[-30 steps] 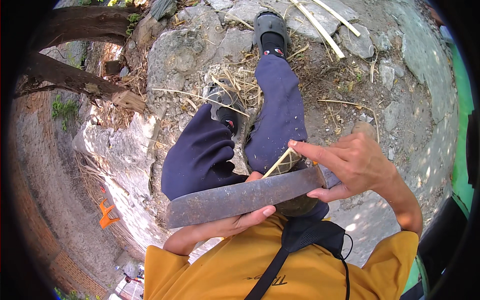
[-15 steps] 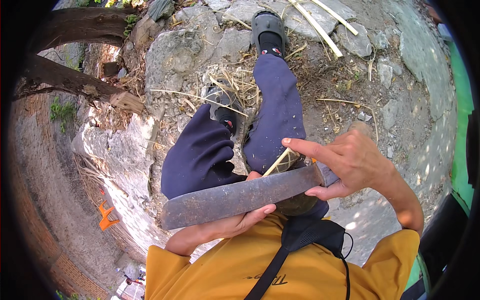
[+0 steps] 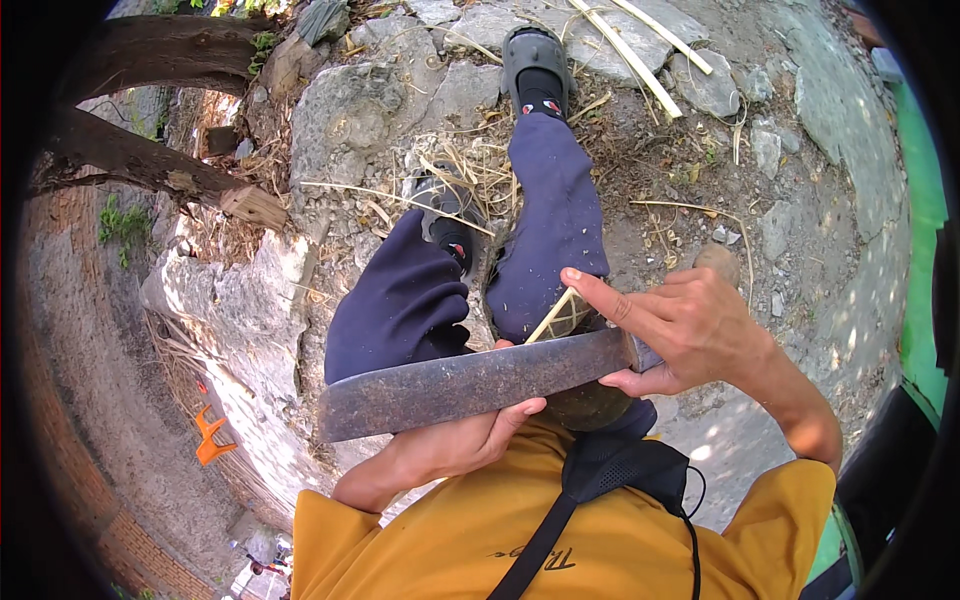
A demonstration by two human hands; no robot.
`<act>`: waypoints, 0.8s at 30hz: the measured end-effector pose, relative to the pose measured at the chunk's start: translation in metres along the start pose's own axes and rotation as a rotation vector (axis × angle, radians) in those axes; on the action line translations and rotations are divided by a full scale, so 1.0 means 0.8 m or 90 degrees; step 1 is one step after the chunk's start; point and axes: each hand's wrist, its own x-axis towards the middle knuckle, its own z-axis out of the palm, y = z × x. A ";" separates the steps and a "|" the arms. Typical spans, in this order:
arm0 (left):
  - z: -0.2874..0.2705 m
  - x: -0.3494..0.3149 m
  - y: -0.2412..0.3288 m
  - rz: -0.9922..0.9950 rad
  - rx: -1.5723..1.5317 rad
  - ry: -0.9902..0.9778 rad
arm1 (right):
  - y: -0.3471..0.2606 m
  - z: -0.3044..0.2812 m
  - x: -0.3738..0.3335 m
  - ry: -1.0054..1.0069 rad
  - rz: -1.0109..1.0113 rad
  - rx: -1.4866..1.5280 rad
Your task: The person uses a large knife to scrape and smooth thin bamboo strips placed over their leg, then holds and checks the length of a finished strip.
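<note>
My right hand (image 3: 690,325) is closed round the handle end of a machete (image 3: 460,388), its index finger stretched out to the upper end of a pale bamboo strip (image 3: 551,316). The broad, dark blade lies across my lap, pointing left. Partly behind the blade is my left hand (image 3: 470,440), its thumb below the lower edge and a fingertip showing above the upper edge. Beside that fingertip, the strip's lower end passes out of sight behind the blade, so the left hand's grip on it is mostly hidden. A dark rounded thing (image 3: 590,405) sits under the blade near the handle.
My legs stretch forward over stony ground littered with dry shavings (image 3: 470,185). Long pale strips (image 3: 628,55) lie ahead to the right. Cut tree trunks (image 3: 150,165) stand at the left, and an orange plastic object (image 3: 211,437) lies lower left. A black mask (image 3: 630,470) hangs at my chest.
The blade's free end has risen slightly in the view. My right hand has shifted a little left with the machete, its index finger still at the strip's end.
</note>
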 end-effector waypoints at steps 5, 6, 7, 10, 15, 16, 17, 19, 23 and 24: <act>0.000 0.004 0.004 0.008 0.002 0.038 | -0.004 0.002 0.000 -0.004 -0.007 -0.042; -0.003 0.007 0.006 -0.013 -0.045 0.024 | -0.005 0.001 0.000 -0.010 -0.006 -0.059; -0.006 0.010 0.008 -0.032 -0.091 0.010 | -0.005 0.001 0.001 -0.009 -0.006 -0.060; -0.011 0.013 0.010 -0.043 -0.119 0.000 | -0.002 0.004 -0.001 -0.011 -0.011 -0.069; -0.033 0.022 0.021 -0.127 -0.252 -0.129 | 0.007 0.014 -0.008 0.067 -0.030 0.009; -0.030 0.020 0.019 -0.097 -0.243 -0.109 | 0.006 0.010 -0.006 0.069 -0.032 0.007; -0.026 0.017 0.018 -0.096 -0.240 -0.107 | 0.004 0.003 -0.002 0.025 -0.014 0.029; -0.016 0.008 0.015 -0.050 -0.146 -0.020 | 0.003 -0.006 0.001 -0.017 0.004 0.049; -0.005 0.002 0.010 -0.062 -0.126 -0.007 | 0.004 -0.009 0.003 -0.085 0.029 0.055; -0.004 0.002 0.009 -0.056 -0.113 -0.007 | 0.004 -0.009 0.003 -0.081 0.022 0.042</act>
